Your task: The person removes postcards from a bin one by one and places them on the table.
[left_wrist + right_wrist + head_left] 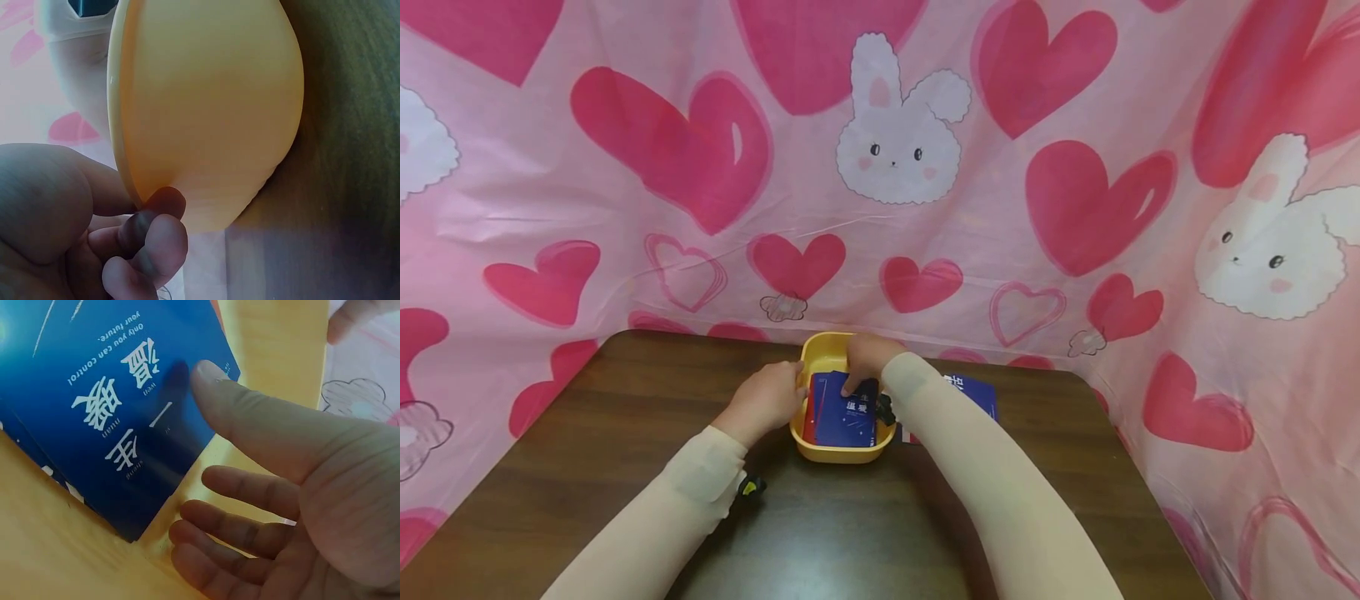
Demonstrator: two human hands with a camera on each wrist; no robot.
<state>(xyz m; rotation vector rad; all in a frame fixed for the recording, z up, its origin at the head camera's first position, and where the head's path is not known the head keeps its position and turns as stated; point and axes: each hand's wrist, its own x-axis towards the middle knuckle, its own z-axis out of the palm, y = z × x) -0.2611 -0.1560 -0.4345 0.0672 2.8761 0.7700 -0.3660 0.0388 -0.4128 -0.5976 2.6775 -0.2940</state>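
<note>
A yellow plastic basin (837,455) stands near the back of the table with several thin booklets inside. The top booklet (75,337) is blue with white Chinese characters; a red one (809,417) peeks out at its left. At the basin's left side my left hand (767,398) pinches the rim, its fingertips (169,244) against the outer wall (212,94). My right hand (871,354) reaches into the basin from the far right. Its thumb lies over the edge of the blue booklet, while the other fingers are loosely bent beside it, not gripping.
Another blue booklet (983,397) lies on the wooden table (820,525) right of the basin, partly behind the right sleeve. Wrist cameras stick out from both sleeves. A pink curtain (715,283) with hearts and rabbits hangs right behind the table's back edge.
</note>
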